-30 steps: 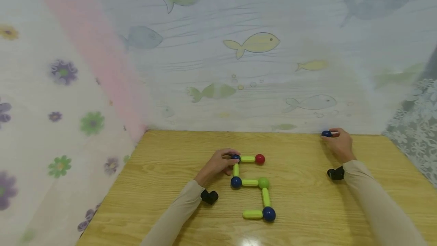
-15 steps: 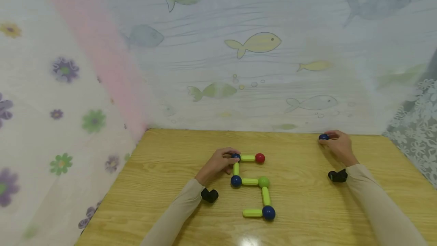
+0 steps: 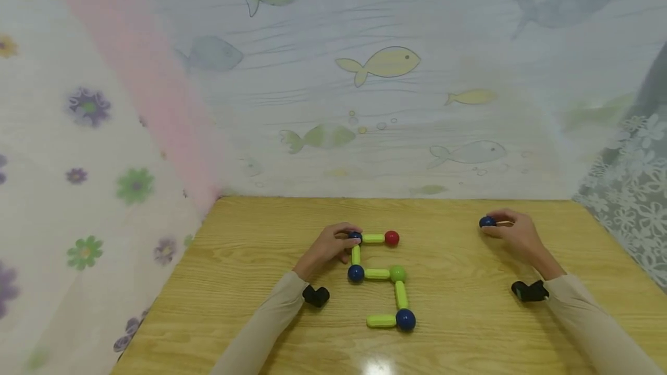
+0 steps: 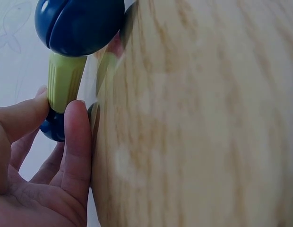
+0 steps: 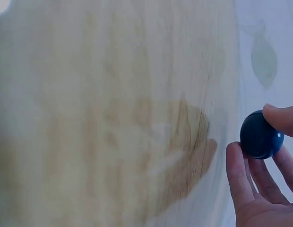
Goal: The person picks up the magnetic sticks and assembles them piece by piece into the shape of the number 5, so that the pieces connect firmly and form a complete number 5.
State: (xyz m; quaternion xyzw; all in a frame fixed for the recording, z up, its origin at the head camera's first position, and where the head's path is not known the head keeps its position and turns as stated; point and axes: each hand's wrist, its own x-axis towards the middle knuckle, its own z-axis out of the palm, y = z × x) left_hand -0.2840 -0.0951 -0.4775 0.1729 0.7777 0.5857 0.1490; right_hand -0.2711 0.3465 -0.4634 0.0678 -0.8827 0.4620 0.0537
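My left hand [image 3: 330, 246] pinches the blue ball [image 3: 355, 238] at the upper left corner of a zigzag of yellow-green rods and balls on the table. From that ball one rod [image 3: 373, 238] runs right to a red ball [image 3: 392, 238], another down to a second blue ball [image 3: 356, 273]. The chain continues through a green ball [image 3: 398, 274] to a lower blue ball [image 3: 405, 319], where a rod [image 3: 381, 321] points left with its end free. Off to the right, my right hand [image 3: 516, 235] holds a loose blue ball [image 5: 261, 135] between thumb and fingers, above the tabletop.
The wood-grain table [image 3: 448, 340] meets a fish-patterned wall covering [image 3: 312, 178] along its back edge. Flowered cloth [image 3: 104, 213] hangs at the left, lacy fabric [image 3: 636, 190] at the right. Each wrist carries a black camera mount [image 3: 316, 296].
My right hand has moved toward me and slightly left with the blue ball, away from the back edge. My left hand keeps its grip on the corner ball.
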